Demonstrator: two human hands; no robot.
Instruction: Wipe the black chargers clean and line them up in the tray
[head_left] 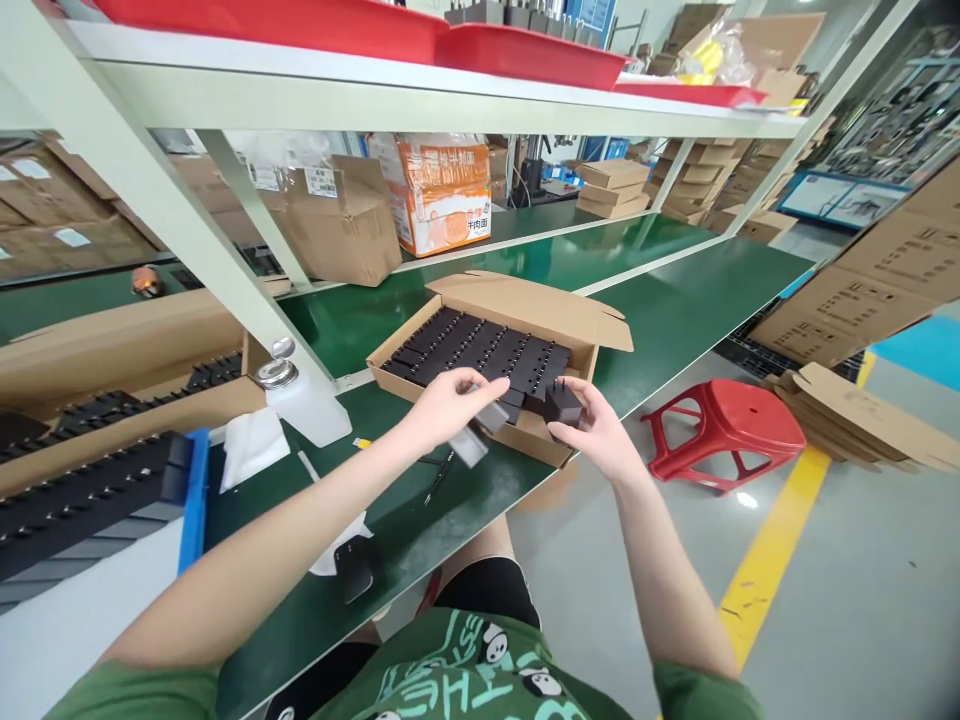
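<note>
My right hand (592, 425) grips a black power adapter (562, 403) between thumb and fingers, with its pins pointing up, at the near right corner of an open cardboard box (409, 385). Rows of similar black adapters (480, 345) with metal pins fill most of that box. Over the box's near edge, my left hand (454, 405) is closed on grey-black adapters (471, 445), slightly blurred; how many it holds I cannot tell. Below them on the green bench lie black tweezers (440, 478).
At left, a blue-edged tray (196, 495) holds more adapters, beside a long carton (127, 415). A pump bottle (300, 395) stands by the shelf post. A white wipe (255, 445) and black item (352, 568) lie nearer. A red stool (724, 425) is right.
</note>
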